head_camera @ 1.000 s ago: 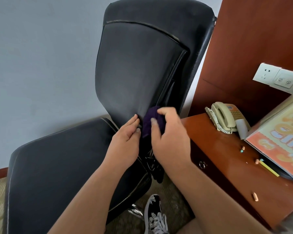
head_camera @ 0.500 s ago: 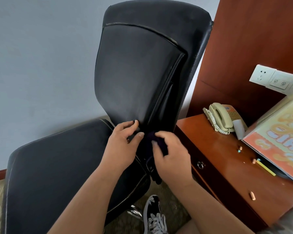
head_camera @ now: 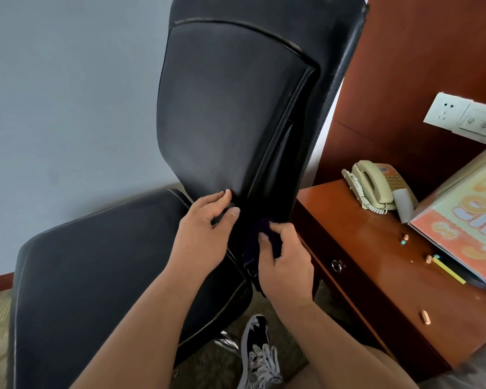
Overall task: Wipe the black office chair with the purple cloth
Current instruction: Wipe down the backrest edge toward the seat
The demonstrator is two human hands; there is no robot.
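The black office chair (head_camera: 230,113) fills the middle of the view, its backrest upright and its seat (head_camera: 96,265) low at the left. My left hand (head_camera: 205,231) grips the bottom corner of the backrest pad between thumb and fingers. Just right of it, my right hand (head_camera: 285,265) holds the dark purple cloth (head_camera: 260,242) bunched against the lower side of the backrest, near the seat joint. Most of the cloth is hidden in shadow and behind my fingers.
A red-brown wooden desk (head_camera: 382,270) stands close on the right, bearing a beige telephone (head_camera: 373,186), a colourful board (head_camera: 466,223), a yellow pencil (head_camera: 449,269) and small bits. A wall socket (head_camera: 460,116) sits above. My patterned shoe (head_camera: 257,352) is on the carpet below.
My right hand has slid the cloth down along the backrest's side edge toward the seat joint. My left hand has kept its hold on the pad's lower corner.
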